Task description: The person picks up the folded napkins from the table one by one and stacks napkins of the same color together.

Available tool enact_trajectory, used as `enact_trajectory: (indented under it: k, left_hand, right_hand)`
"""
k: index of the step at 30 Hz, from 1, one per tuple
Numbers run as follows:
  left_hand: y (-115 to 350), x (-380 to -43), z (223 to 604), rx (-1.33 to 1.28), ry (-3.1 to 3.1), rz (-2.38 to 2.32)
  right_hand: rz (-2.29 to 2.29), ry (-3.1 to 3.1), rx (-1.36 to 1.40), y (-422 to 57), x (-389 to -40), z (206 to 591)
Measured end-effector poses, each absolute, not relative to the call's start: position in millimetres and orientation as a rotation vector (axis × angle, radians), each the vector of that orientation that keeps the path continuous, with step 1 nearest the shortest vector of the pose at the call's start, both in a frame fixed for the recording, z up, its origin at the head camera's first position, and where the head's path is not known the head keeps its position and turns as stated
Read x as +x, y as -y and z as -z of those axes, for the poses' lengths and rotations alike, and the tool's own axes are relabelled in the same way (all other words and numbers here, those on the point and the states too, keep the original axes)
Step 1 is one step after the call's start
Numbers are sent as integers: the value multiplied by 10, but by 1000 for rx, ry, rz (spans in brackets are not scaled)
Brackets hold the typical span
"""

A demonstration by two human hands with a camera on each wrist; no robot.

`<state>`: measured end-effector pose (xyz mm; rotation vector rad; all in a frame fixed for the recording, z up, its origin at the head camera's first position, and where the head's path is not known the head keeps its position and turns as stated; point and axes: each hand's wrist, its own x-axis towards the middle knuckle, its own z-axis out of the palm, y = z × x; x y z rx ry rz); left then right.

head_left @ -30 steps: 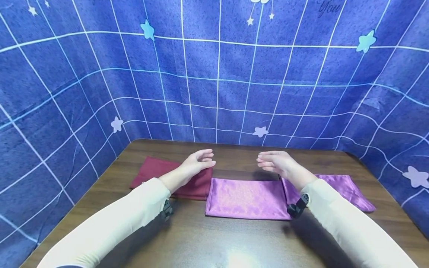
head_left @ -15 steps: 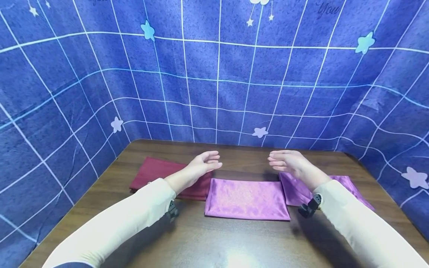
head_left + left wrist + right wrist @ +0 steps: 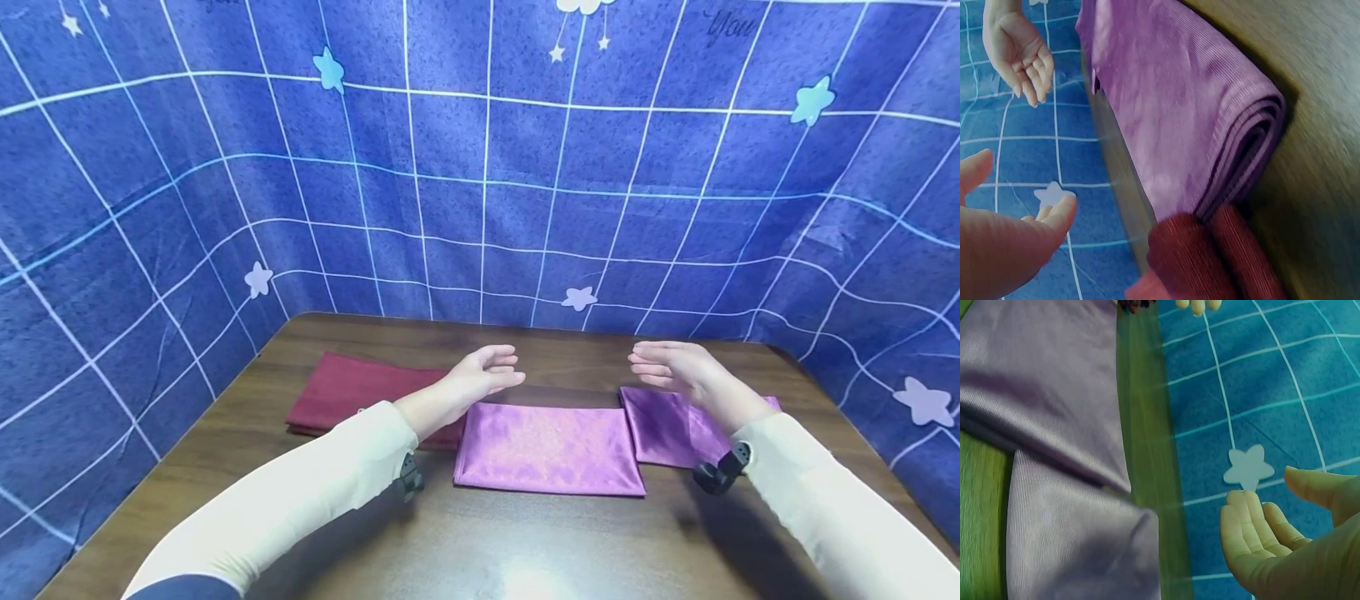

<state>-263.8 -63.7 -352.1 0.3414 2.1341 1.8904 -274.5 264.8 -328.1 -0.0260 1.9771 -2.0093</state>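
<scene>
Three folded cloths lie side by side on the table. The dark red cloth (image 3: 360,390) is at the left, partly behind my left forearm. A shiny purple cloth (image 3: 551,452) sits in the middle, its layered fold (image 3: 1254,137) showing in the left wrist view. Another purple cloth (image 3: 656,429) lies at the right, partly covered by my right hand and sleeve. My left hand (image 3: 480,379) hovers above the seam between red and middle cloths, fingers relaxed. Over the right cloth hovers my right hand (image 3: 678,371), palm facing the left one. Neither hand holds anything.
The brown wooden table (image 3: 450,542) extends in front of and behind the cloths. A blue curtain (image 3: 450,200) with white grid lines and stars hangs behind its far edge and along both sides. Small dark cameras (image 3: 722,471) sit at the wrists.
Both hands have shifted to the right at about the same height, staying apart and facing each other. More of the red cloth shows at the left. The cloths stay in place.
</scene>
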Motion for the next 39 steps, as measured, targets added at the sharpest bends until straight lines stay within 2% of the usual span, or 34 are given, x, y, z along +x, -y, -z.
enact_trajectory:
  k: [11,29,39]
  left_hand:
    - [436,-2601,3518,364,-2150,-1834]
    - [0,-2482,3470,408,-2144,-1800]
    - [-191,-2471,3585,299,-1914,-1903]
  right_hand:
    - [2005,-1967,-96,-3010,-2682,3385]
    - [1996,-2027,5,-3242,-2636,3403]
    - [1956,-2052,17,-3380,-2626,3383]
